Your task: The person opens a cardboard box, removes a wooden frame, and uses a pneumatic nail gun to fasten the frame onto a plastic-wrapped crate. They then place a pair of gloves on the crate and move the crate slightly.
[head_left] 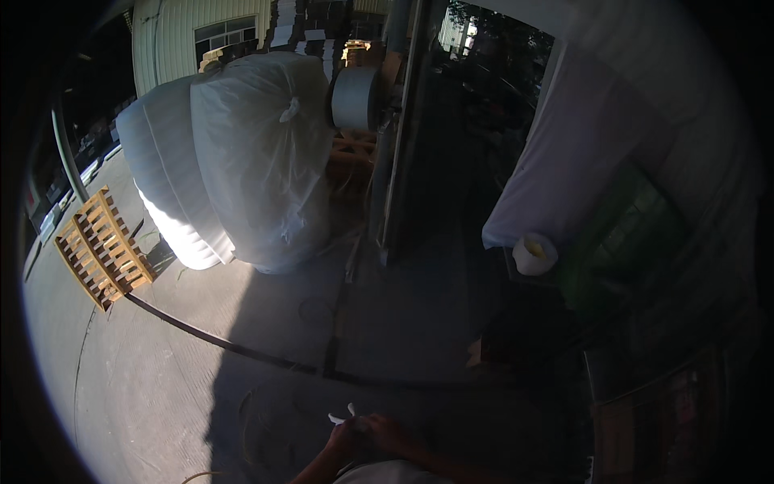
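Observation:
Low in the head view, close to my body, my left hand point(343, 440) and my right hand point(389, 433) are together in deep shade. The fingers of my left hand are curled. From the top of that hand juts a small white scrap point(342, 417) with two thin ends, perhaps cloth, paper or plastic; I cannot tell which. My right hand is bent in against the left, its fingers closed. Whatever lies between the two hands is hidden by the fingers and the darkness.
Big plastic-wrapped bundles point(262, 161) stand ahead, beside a large white roll point(353, 99). A wooden pallet point(105, 246) lies at left on sunlit concrete. A dark strip point(218, 345) crosses the floor. At right are a pale sheet point(564, 153), a small white roll point(532, 256) and green material point(625, 234).

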### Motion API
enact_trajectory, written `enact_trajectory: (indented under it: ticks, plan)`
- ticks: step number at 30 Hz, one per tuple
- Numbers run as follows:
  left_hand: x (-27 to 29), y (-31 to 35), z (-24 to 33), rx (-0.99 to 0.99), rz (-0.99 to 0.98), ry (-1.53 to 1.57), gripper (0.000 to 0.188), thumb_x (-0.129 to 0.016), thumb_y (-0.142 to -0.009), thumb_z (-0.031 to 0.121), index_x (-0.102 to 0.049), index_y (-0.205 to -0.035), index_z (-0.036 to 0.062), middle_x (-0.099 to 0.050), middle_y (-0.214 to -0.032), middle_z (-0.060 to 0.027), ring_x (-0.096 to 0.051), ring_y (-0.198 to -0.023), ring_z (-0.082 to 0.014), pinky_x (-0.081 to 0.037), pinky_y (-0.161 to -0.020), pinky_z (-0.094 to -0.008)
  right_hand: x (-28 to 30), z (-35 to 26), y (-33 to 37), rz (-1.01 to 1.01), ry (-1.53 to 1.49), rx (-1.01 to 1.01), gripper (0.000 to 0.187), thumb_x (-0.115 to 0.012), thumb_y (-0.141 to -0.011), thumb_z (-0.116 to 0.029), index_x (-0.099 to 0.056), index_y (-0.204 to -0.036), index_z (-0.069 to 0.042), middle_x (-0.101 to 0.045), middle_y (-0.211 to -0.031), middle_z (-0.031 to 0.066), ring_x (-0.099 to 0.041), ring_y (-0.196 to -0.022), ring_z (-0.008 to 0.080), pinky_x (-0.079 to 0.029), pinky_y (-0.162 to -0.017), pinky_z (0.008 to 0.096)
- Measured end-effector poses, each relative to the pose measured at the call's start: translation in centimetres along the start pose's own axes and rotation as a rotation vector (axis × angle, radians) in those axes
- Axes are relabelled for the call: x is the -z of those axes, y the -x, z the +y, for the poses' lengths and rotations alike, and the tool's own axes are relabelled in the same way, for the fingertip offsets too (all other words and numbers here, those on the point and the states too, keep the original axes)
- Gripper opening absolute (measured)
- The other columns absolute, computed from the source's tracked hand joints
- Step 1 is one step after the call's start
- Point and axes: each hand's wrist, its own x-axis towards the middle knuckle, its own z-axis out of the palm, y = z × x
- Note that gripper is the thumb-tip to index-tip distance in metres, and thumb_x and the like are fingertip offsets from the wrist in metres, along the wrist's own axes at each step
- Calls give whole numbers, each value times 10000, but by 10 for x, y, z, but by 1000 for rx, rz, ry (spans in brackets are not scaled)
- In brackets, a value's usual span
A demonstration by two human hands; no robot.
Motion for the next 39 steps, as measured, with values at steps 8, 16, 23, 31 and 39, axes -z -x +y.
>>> enact_trajectory:
  ticks: [8, 16, 23, 31, 39]
  plan:
    - [-98, -45, 34, -179, -158, -1007, 523, -484, -974, 373, -458, -1303, -34, -568, -1293, -274, -615, -1105, -414, -533, -885, -456, 53, 107, -8, 89, -305, -325, 367, -642, -872, -242, -639, -1152, -5, -686, -984, 145, -666, -835, 256, -522, -788, 385]
    - [-115, -128, 27, 88, 192, -200, 437, -485, -973, 317, -494, -1182, -67, -630, -1092, -261, -680, -906, -382, -571, -705, -423, 158, 292, 6, 402, -1018, -597, 351, -720, -832, -199, -677, -1100, 24, -688, -928, 66, -633, -831, 143, -492, -745, 306]
    - [-21, -136, 14, 328, 423, -320, 403, -500, -954, 268, -478, -1176, -68, -643, -1043, -311, -683, -798, -445, -567, -627, -480, 293, 376, -12, 828, -1194, -816, 265, -707, -821, -213, -677, -1012, -32, -663, -826, 40, -617, -669, 133, -492, -559, 278]
    - [7, -208, 49, 504, 408, -647, 349, -501, -940, 236, -503, -1126, -59, -654, -990, -289, -688, -749, -411, -559, -579, -460, 422, 455, -43, 1317, -1095, -921, 331, -669, -837, -224, -649, -1122, -55, -663, -958, 62, -644, -793, 161, -517, -580, 283]
    - [-65, -332, 167, 126, 479, -507, 348, -520, -936, 248, -534, -1122, -45, -670, -921, -199, -691, -665, -296, -535, -541, -368, 648, 498, -57, 1656, -456, -454, 359, -636, -903, -192, -602, -1218, -23, -659, -1061, 57, -635, -894, 130, -528, -656, 265]
